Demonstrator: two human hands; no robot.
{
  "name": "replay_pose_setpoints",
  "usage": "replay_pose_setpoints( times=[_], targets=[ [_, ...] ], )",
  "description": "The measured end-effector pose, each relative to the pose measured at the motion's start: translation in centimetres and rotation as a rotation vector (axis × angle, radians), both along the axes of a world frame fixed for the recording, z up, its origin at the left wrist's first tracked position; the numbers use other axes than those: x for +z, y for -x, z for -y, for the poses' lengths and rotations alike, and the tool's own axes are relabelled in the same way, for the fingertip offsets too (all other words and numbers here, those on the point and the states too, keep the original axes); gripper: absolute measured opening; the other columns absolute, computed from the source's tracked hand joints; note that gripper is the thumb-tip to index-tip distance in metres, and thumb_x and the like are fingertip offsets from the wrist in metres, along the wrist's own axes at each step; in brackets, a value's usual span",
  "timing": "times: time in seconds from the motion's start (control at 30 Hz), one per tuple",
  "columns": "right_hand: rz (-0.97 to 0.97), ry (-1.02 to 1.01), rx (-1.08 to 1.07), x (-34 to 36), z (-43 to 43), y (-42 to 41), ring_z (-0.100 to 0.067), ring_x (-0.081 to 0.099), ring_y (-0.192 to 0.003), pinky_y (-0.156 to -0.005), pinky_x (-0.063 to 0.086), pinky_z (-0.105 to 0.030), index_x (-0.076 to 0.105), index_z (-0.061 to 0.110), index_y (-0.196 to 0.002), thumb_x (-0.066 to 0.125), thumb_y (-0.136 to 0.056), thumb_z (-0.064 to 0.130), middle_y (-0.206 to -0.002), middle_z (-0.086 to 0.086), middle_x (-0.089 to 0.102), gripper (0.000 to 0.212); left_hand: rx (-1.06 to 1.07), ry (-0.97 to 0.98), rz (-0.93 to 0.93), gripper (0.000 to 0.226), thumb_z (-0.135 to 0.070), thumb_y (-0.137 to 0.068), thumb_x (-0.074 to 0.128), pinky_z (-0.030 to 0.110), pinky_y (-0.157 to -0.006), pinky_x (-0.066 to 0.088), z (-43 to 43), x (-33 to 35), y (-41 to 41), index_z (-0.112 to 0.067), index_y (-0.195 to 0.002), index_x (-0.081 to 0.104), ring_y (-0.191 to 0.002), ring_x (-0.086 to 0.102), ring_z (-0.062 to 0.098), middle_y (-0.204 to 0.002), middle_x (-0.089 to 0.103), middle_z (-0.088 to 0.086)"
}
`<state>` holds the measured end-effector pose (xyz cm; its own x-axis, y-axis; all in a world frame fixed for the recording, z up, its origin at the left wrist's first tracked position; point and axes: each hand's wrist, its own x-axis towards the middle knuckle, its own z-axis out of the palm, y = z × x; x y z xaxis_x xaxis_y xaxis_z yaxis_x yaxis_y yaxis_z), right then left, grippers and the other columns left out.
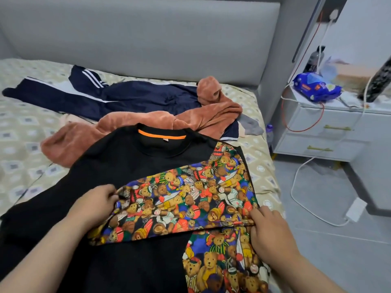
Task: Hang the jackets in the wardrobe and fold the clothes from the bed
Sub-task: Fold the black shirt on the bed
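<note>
Two bare hands work at the near edge of the bed (pixel 27 123), on one black shirt (pixel 127 166) spread flat with its orange-lined collar at the far end. Its bear-print sleeve (pixel 190 197) is folded leftward across the black chest. The left hand (pixel 96 203) has finger and thumb closed in a pinch on the cuff end of that sleeve. The right hand (pixel 268 231) lies on the sleeve's fold at the shirt's right edge with its fingers bent; I cannot tell whether it grasps the cloth or only presses it.

Just beyond the collar lies one brown fleece garment (pixel 148 123), partly under the shirt. Farther still is navy tracksuit clothing (pixel 105 96) with white stripes; how many pieces is unclear. To the right stands one white nightstand (pixel 313 115) with two drawers and one blue packet (pixel 316 87) on top.
</note>
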<state>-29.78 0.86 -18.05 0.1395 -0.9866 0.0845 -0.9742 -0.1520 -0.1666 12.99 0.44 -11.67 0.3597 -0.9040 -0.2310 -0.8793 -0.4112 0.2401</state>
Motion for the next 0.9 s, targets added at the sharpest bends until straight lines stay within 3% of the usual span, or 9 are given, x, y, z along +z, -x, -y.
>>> replay_pose_setpoints(
  times=[0.13, 0.23, 0.33, 0.4, 0.47, 0.53, 0.67, 0.8, 0.9],
  targets=[
    [-0.007, 0.104, -0.038, 0.5, -0.4, -1.2, -0.021, 0.038, -0.064, -0.057, 0.033, -0.034, 0.061, 0.020, -0.081, 0.056, -0.080, 0.020, -0.077, 0.000, 0.054, 0.005, -0.126, 0.523, 0.371, 0.007, -0.013, -0.087, 0.058, 0.041, -0.059, 0.036, 3.2, 2.8, -0.2, -0.011, -0.085, 0.064, -0.071, 0.057, 0.043, -0.076, 0.056, 0.017],
    [-0.059, 0.066, -0.047, 1.3, -0.9, -2.8, -0.027, 0.052, -0.065, -0.057, 0.044, -0.036, 0.067, 0.018, -0.079, 0.041, -0.073, 0.027, -0.078, -0.004, 0.060, 0.029, -0.120, 0.677, 0.447, 0.021, -0.007, -0.078, 0.059, 0.046, -0.064, 0.035, 6.3, 5.0, 0.0, -0.006, -0.096, 0.070, -0.075, 0.054, 0.045, -0.083, 0.058, 0.025],
    [-0.078, 0.008, 0.041, 1.6, -1.4, -3.9, -0.030, 0.061, -0.101, -0.090, 0.048, -0.046, 0.070, 0.019, -0.111, 0.043, -0.074, 0.033, -0.115, -0.008, 0.067, 0.048, -0.066, 0.595, 0.424, 0.053, -0.009, -0.080, 0.063, 0.059, -0.098, 0.036, 7.5, 4.6, 0.8, -0.009, -0.133, 0.057, -0.115, 0.046, 0.049, -0.124, 0.052, 0.029],
    [-0.083, -0.013, 0.137, 1.8, -1.8, -4.6, -0.029, 0.054, -0.127, -0.109, 0.028, -0.045, 0.062, 0.024, -0.131, 0.045, -0.080, 0.040, -0.139, -0.005, 0.058, 0.056, -0.131, 0.486, 0.394, 0.063, -0.029, -0.089, 0.059, 0.059, -0.111, 0.025, 6.6, 2.7, 2.0, -0.011, -0.147, 0.041, -0.139, 0.030, 0.044, -0.149, 0.037, 0.026],
    [-0.094, -0.062, 0.202, 1.7, -2.5, -5.6, -0.027, 0.044, -0.139, -0.110, 0.019, -0.044, 0.051, 0.032, -0.141, 0.046, -0.087, 0.052, -0.149, 0.000, 0.048, 0.058, -0.138, 0.276, 0.290, 0.076, -0.053, -0.095, 0.046, 0.054, -0.119, 0.013, 4.9, -0.6, 2.8, -0.015, -0.157, 0.021, -0.150, 0.013, 0.034, -0.162, 0.017, 0.019],
    [-0.130, -0.121, 0.245, 0.8, -3.2, -6.6, -0.027, 0.047, -0.137, -0.108, 0.020, -0.045, 0.050, 0.032, -0.142, 0.044, -0.089, 0.061, -0.148, -0.002, 0.050, 0.062, -0.093, 0.090, 0.227, 0.084, -0.066, -0.095, 0.031, 0.049, -0.123, 0.005, 3.2, -4.0, 2.7, -0.017, -0.159, 0.007, -0.153, 0.003, 0.027, -0.166, 0.004, 0.012],
    [-0.172, -0.180, 0.239, -0.6, -3.5, -7.0, -0.028, 0.047, -0.137, -0.109, 0.020, -0.047, 0.047, 0.028, -0.146, 0.042, -0.088, 0.066, -0.149, -0.004, 0.049, 0.069, -0.092, 0.052, 0.214, 0.083, -0.067, -0.096, 0.025, 0.044, -0.122, -0.001, 2.8, -5.3, 2.2, -0.017, -0.159, 0.006, -0.153, 0.000, 0.022, -0.166, 0.002, 0.008],
    [-0.091, -0.244, 0.269, 0.6, -3.0, -7.0, -0.020, -0.003, -0.152, -0.119, -0.010, -0.042, 0.010, 0.032, -0.158, 0.015, -0.090, 0.067, -0.166, -0.001, 0.006, 0.077, -0.168, 0.105, 0.196, 0.076, -0.058, -0.099, 0.029, 0.043, -0.124, 0.002, -0.3, -4.4, 1.0, -0.016, -0.159, 0.007, -0.153, -0.002, 0.021, -0.167, 0.001, 0.006],
    [-0.091, -0.286, 0.245, 1.6, -3.3, -7.4, -0.022, -0.011, -0.153, -0.121, -0.013, -0.043, 0.000, 0.031, -0.159, -0.003, -0.081, 0.068, -0.167, -0.001, -0.006, 0.086, -0.166, 0.084, 0.210, 0.074, -0.055, -0.100, 0.032, 0.042, -0.123, 0.004, -4.6, -4.5, -0.8, -0.016, -0.159, 0.008, -0.153, 0.004, 0.020, -0.167, 0.004, 0.005]
  ],
)
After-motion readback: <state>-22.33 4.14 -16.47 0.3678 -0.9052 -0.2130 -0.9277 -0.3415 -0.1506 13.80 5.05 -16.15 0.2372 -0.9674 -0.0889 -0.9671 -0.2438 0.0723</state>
